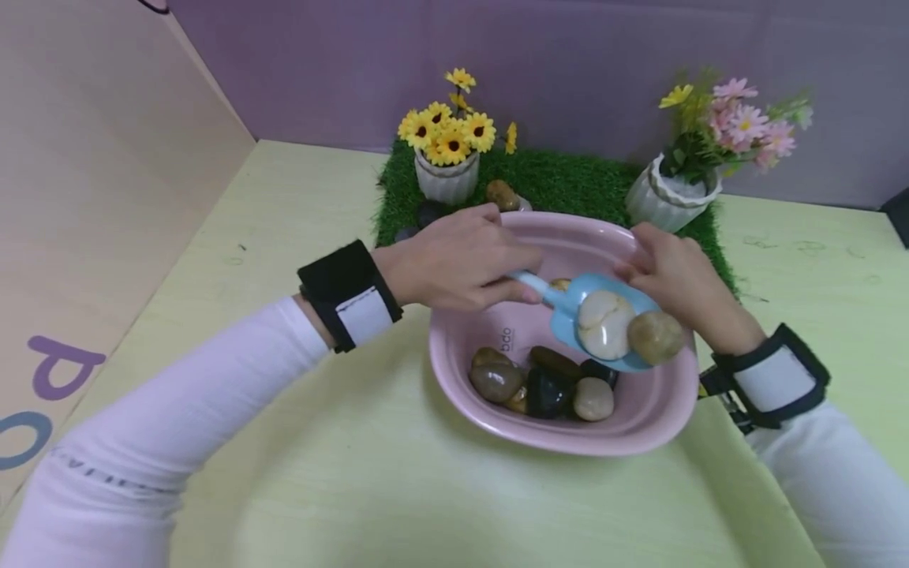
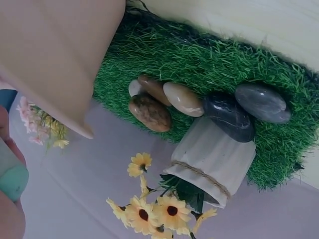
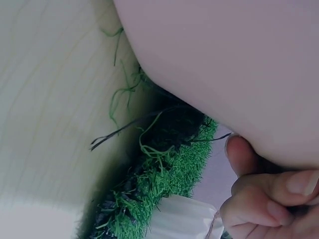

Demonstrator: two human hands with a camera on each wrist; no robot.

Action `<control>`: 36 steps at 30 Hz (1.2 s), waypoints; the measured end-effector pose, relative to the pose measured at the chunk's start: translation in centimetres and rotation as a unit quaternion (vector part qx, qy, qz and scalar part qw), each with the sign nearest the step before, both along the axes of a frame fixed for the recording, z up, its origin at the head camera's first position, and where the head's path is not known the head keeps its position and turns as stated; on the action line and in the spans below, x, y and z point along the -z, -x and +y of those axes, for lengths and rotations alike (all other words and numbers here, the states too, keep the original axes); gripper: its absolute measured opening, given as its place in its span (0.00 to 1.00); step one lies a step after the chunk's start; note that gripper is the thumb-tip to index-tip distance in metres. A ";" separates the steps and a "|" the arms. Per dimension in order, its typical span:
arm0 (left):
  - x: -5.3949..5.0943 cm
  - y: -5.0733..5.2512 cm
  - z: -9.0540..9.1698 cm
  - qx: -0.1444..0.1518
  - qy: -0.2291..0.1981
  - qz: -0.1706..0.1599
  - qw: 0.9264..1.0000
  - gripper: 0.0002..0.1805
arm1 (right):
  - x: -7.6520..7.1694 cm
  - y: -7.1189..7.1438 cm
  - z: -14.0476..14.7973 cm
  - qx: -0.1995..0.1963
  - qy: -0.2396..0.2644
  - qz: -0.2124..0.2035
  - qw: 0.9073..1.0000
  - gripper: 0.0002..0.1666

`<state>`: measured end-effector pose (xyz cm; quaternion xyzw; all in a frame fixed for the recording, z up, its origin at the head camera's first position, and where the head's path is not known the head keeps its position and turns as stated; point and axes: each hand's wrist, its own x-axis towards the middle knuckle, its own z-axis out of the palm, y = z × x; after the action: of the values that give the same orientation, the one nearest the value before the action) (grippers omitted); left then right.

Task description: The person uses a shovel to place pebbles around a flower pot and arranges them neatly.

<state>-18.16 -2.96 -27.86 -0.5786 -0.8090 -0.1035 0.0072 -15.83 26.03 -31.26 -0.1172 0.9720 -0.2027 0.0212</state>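
A light-blue scoop (image 1: 564, 323) is gripped by its handle in my left hand (image 1: 472, 260), over a pink oval basin (image 1: 454, 371). On the scoop lie a whitish stone (image 1: 605, 323) and a brown stone (image 1: 656, 338), the brown one at its front edge. Several wet stones, including a black stone (image 1: 548, 392), are gathered in the near part of the basin. My right hand (image 1: 675, 276) grips the basin's far right rim, its fingers curled round the edge in the right wrist view. The handle's rounded end (image 2: 14, 181) shows in the left wrist view.
Behind the basin lies a green artificial grass mat (image 1: 561, 177). On it stand a white pot of yellow flowers (image 1: 447, 177) and a tilted white pot of pink flowers (image 1: 667, 197). Several stones, one of them grey (image 2: 262, 102), lie beside the yellow-flower pot. A purple wall (image 1: 568, 79) rises behind.
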 end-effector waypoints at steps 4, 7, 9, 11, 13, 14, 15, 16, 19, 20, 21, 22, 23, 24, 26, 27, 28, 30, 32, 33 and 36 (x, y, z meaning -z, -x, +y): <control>0.0 0.1 -0.2 -0.006 0.001 0.002 1.000 0.17 | 0.0 0.0 0.0 0.001 0.002 -0.001 1.000 0.12; -0.1 0.3 -0.3 -0.013 0.005 -0.001 1.000 0.17 | 0.1 0.0 0.0 0.000 0.001 0.002 1.000 0.12; -0.3 0.6 -0.4 -0.018 0.005 -0.003 1.000 0.17 | 0.1 0.0 0.1 0.000 0.001 0.001 1.000 0.09; -0.6 0.9 -0.5 -0.023 0.003 -0.003 1.000 0.16 | 0.1 0.1 0.1 0.000 0.004 0.000 1.000 0.06; -0.9 1.1 -0.6 -0.028 0.001 0.002 1.000 0.17 | 0.1 0.2 0.3 -0.005 0.009 0.004 1.000 0.06; -1.1 1.2 -0.6 -0.030 0.000 0.006 1.000 0.17 | 0.1 0.2 0.4 -0.005 0.011 0.007 1.000 0.06; -1.3 1.4 -0.6 -0.033 -0.001 0.009 0.999 0.17 | 0.2 0.2 0.4 -0.007 0.014 0.012 1.000 0.07; -1.5 1.5 -0.6 -0.037 -0.002 0.010 0.999 0.17 | 0.2 0.2 0.5 -0.011 0.015 0.020 1.000 0.09; -2.0 1.8 -0.6 -0.050 -0.003 0.013 0.999 0.18 | 0.4 0.0 0.7 -0.026 0.021 0.046 0.998 0.13; -2.1 1.8 -0.6 -0.056 -0.003 0.013 0.998 0.18 | 0.5 0.0 0.7 -0.030 0.024 0.054 0.998 0.14; -2.2 1.9 -0.6 -0.063 -0.003 0.013 0.998 0.18 | 0.6 0.0 0.7 -0.036 0.023 0.063 0.997 0.16; -2.3 2.0 -0.5 -0.069 -0.005 0.010 0.998 0.18 | 0.7 -0.1 0.7 -0.034 0.023 0.064 0.997 0.18; -2.4 2.1 -0.5 -0.076 -0.006 0.009 0.997 0.18 | 0.7 -0.1 0.7 -0.032 0.022 0.061 0.997 0.19; -2.4 2.2 -0.5 -0.083 -0.007 0.008 0.996 0.18 | 0.7 -0.2 0.6 -0.026 0.019 0.056 0.998 0.20; -2.4 2.3 -0.5 -0.096 -0.009 0.007 0.995 0.18 | 0.6 -0.2 0.4 -0.012 0.011 0.043 0.999 0.19; -2.4 2.4 -0.6 -0.102 -0.010 0.006 0.995 0.19 | 0.6 -0.2 0.3 -0.003 0.006 0.035 0.999 0.18; -2.4 2.5 -0.6 -0.108 -0.012 0.004 0.994 0.19 | 0.5 -0.2 0.2 0.004 0.003 0.028 1.000 0.16; -2.3 2.6 -0.7 -0.119 -0.011 0.007 0.993 0.20 | 0.3 -0.1 0.0 0.015 -0.005 0.017 1.000 0.13; -2.2 2.8 -0.8 -0.130 -0.011 0.008 0.991 0.20 | 0.2 -0.1 -0.3 0.018 -0.010 0.009 1.000 0.20; -2.2 2.9 -0.8 -0.136 -0.010 0.009 0.991 0.20 | 0.1 -0.1 -0.3 0.021 -0.010 0.004 1.000 0.23; -2.2 3.2 -1.0 -0.152 -0.006 0.010 0.988 0.20 | 0.0 -0.1 -0.4 0.027 -0.008 -0.009 1.000 0.20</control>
<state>-21.33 -3.97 -25.64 -0.4497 -0.8869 -0.0997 0.0344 -15.74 25.63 -31.27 -0.0889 0.9761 -0.1968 0.0249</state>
